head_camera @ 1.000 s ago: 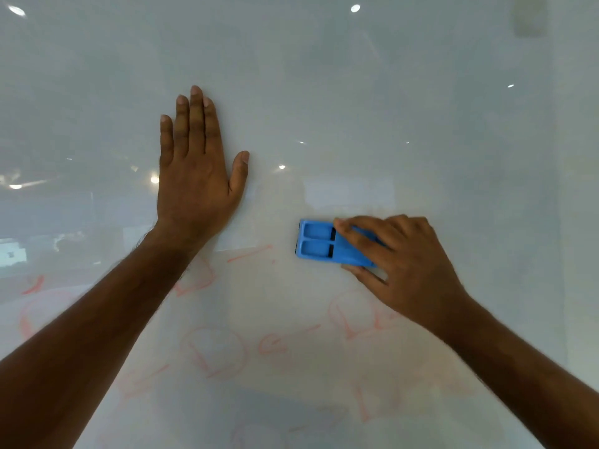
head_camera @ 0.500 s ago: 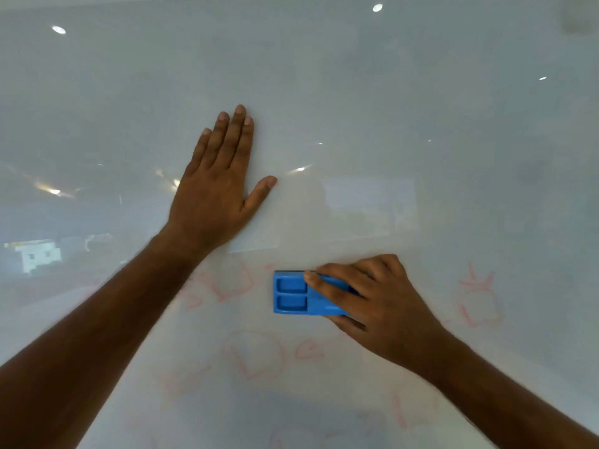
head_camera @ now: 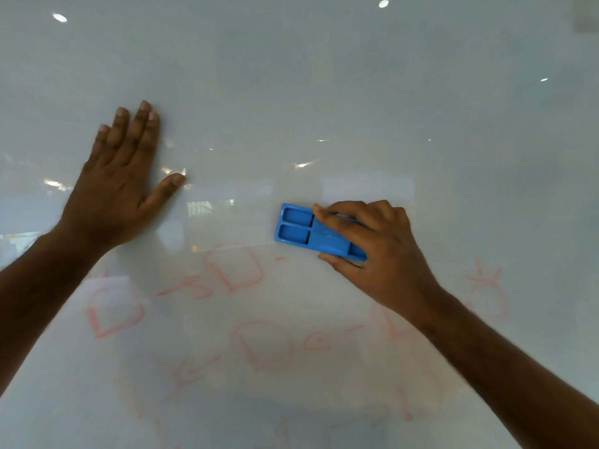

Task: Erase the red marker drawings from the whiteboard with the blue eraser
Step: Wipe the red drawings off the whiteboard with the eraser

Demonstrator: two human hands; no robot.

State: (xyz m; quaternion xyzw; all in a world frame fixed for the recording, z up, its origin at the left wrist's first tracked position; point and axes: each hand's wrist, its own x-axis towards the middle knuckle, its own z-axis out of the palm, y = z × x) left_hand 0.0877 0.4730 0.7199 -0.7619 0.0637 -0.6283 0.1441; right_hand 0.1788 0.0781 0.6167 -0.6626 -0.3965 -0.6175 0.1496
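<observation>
Eraser [head_camera: 306, 231]: one, gripped by right hand [head_camera: 379, 251].

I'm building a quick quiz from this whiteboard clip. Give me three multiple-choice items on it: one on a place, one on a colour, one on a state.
1. Where do the red marker drawings lie relative to the eraser?
A. Mostly below it
B. All above it
C. Only at the top edge

2. What colour is the eraser?
A. Green
B. Blue
C. Black

3. How is the left hand?
A. Closed in a fist
B. Holding a marker
C. Flat and open on the whiteboard

Answers:
1. A, the red outlines fill the lower board.
2. B, its plastic body is plainly blue.
3. C, its fingers are spread while the right hand grips the eraser.
</observation>
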